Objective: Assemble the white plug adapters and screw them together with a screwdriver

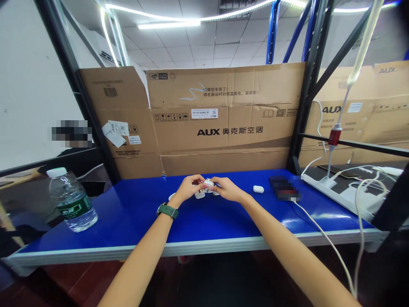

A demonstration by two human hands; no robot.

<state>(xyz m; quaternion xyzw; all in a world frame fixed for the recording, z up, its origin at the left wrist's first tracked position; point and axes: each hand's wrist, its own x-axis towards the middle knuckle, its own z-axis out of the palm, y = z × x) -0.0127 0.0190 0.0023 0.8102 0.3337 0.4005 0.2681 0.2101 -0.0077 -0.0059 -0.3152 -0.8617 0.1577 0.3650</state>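
Observation:
My left hand (191, 187), with a green-strapped watch (168, 210) on its wrist, has its fingers closed on a small white piece (209, 183). From the other side, my right hand (227, 189) pinches the same piece. Its exact kind is too small to tell. Just below the fingers, another white piece (200, 195) shows over the blue tabletop (204, 221), and whether it touches the held one I cannot tell. Part of a white item (171, 196) peeks out behind my left wrist. To the right lies a rounded white case-like object (258, 189).
A water bottle (73, 200) stands at the left. On the right lie a dark phone-like device (285, 188) with a white cable (322, 234) and a white power strip (338, 198). Cardboard (223, 123) walls the back between dark posts (309, 85). Beyond the left side is another person (75, 149).

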